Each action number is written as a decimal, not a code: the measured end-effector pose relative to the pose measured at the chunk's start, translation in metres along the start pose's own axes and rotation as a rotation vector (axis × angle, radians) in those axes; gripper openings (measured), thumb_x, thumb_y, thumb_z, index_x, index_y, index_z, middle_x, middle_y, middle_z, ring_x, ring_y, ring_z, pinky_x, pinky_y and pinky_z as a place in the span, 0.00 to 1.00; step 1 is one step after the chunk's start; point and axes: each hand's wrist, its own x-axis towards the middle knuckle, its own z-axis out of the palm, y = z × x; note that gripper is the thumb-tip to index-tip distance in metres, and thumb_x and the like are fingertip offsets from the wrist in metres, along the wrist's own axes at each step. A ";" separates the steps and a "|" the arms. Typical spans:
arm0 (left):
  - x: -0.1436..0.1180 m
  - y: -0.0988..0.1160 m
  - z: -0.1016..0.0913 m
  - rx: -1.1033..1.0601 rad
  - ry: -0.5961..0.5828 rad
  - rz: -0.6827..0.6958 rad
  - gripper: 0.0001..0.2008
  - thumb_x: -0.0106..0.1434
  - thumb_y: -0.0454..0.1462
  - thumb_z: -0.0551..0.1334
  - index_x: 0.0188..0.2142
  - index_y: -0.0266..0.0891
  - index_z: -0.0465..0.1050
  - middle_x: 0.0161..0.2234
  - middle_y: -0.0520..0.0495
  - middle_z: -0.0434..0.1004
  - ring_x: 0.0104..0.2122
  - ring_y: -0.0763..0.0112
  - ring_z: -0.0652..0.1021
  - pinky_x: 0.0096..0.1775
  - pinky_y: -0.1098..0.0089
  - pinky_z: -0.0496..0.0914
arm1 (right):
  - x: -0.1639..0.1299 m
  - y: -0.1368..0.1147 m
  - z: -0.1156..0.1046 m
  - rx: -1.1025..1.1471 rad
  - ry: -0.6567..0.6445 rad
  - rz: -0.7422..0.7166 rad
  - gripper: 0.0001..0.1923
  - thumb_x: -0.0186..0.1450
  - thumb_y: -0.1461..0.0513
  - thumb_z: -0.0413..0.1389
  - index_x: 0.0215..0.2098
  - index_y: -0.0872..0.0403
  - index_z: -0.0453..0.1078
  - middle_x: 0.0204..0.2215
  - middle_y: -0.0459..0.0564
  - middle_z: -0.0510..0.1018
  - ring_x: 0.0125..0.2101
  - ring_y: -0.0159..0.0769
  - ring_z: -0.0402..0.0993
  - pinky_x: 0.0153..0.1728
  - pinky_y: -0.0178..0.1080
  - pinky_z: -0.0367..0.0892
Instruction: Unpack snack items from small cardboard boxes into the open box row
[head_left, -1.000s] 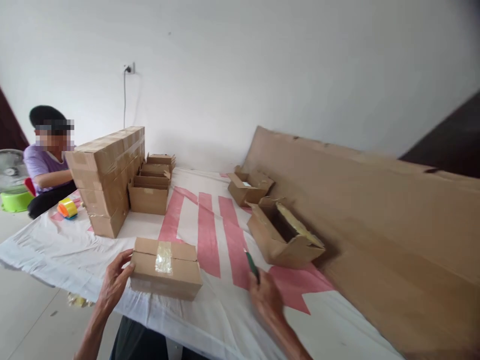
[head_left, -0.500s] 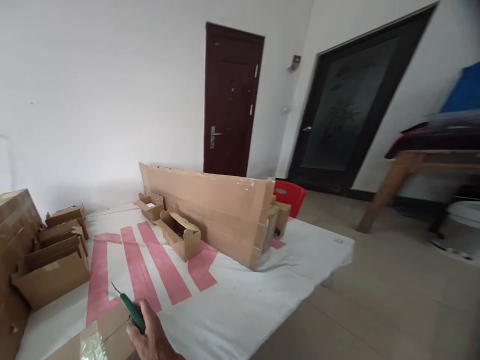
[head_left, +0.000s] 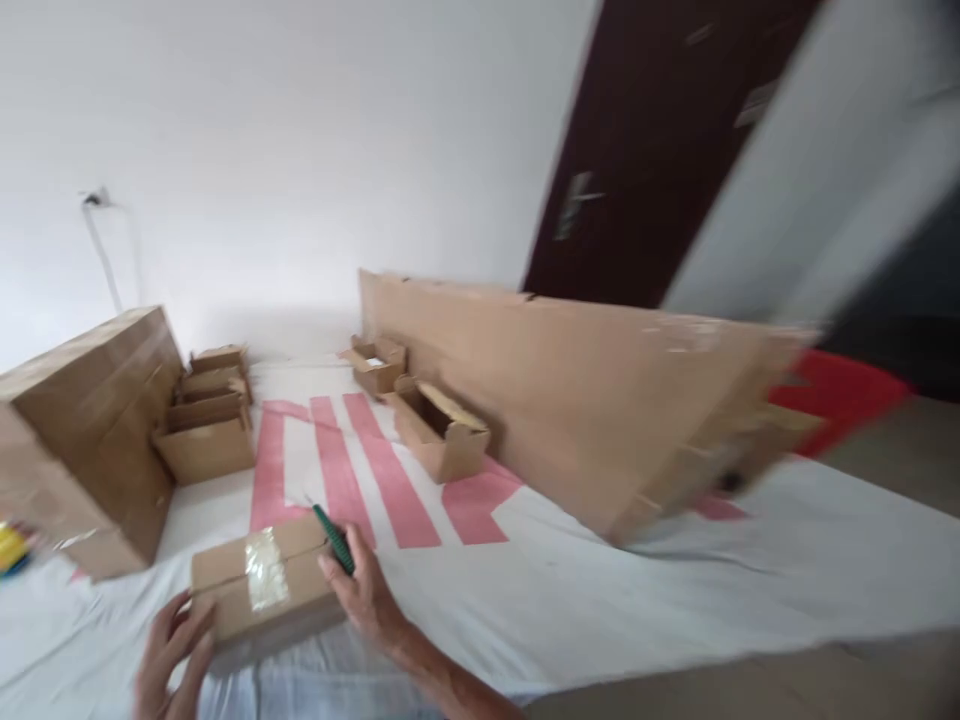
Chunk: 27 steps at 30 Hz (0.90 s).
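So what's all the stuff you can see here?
taped box: one, brown with a clear tape strip, near edge of the cloth, between both hands
stacked boxes: one big block, brown, far left
open boxes: a few, brown, beside the stack
open boxes by the board: two, brown
long cardboard board: one, brown, standing on edge, right
cloth: white with pink stripes
door: dark brown, behind
red thing: blurred, far right
cutter: green handle, in right hand
left hand: on the taped box's left end
right hand: at its right end
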 end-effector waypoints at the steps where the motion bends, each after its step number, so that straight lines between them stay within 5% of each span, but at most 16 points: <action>1: -0.007 0.006 -0.001 -0.021 0.025 -0.050 0.26 0.64 0.61 0.66 0.47 0.48 0.89 0.62 0.41 0.80 0.57 0.48 0.83 0.54 0.55 0.82 | -0.003 -0.002 -0.002 0.004 -0.024 0.005 0.19 0.66 0.53 0.58 0.53 0.51 0.71 0.38 0.48 0.80 0.37 0.42 0.76 0.42 0.42 0.74; 5: -0.012 0.018 -0.001 -0.186 -0.047 -0.200 0.30 0.70 0.58 0.64 0.63 0.47 0.80 0.63 0.39 0.78 0.58 0.51 0.81 0.48 0.61 0.82 | -0.012 -0.010 -0.009 0.012 -0.067 0.056 0.19 0.69 0.49 0.58 0.54 0.50 0.71 0.40 0.50 0.82 0.40 0.45 0.78 0.45 0.45 0.76; 9: -0.002 0.015 -0.007 -0.272 -0.092 -0.280 0.31 0.67 0.58 0.68 0.61 0.43 0.80 0.56 0.37 0.80 0.52 0.52 0.82 0.44 0.61 0.80 | -0.016 -0.016 -0.018 -0.013 -0.126 0.088 0.19 0.69 0.47 0.59 0.51 0.49 0.71 0.37 0.49 0.81 0.37 0.45 0.77 0.41 0.44 0.76; 17: 0.010 0.008 0.003 -0.522 -0.235 -0.339 0.41 0.61 0.51 0.74 0.71 0.45 0.70 0.72 0.36 0.67 0.71 0.38 0.68 0.58 0.54 0.76 | -0.005 -0.024 -0.032 -0.098 -0.245 0.033 0.20 0.70 0.46 0.59 0.50 0.50 0.73 0.36 0.47 0.79 0.36 0.42 0.76 0.39 0.43 0.75; 24: 0.007 0.005 0.008 -0.323 -0.261 -0.260 0.36 0.67 0.47 0.67 0.73 0.49 0.66 0.78 0.42 0.54 0.76 0.44 0.59 0.68 0.51 0.67 | 0.036 -0.064 -0.055 -0.218 -0.621 -0.059 0.17 0.72 0.50 0.58 0.51 0.50 0.79 0.42 0.51 0.85 0.43 0.46 0.81 0.45 0.46 0.75; 27: 0.012 0.005 0.006 -0.297 -0.332 -0.228 0.34 0.66 0.48 0.65 0.71 0.48 0.68 0.77 0.41 0.58 0.75 0.43 0.60 0.67 0.50 0.67 | 0.053 -0.085 -0.055 -0.247 -0.747 -0.037 0.15 0.71 0.52 0.58 0.49 0.49 0.81 0.43 0.50 0.87 0.43 0.46 0.82 0.46 0.46 0.76</action>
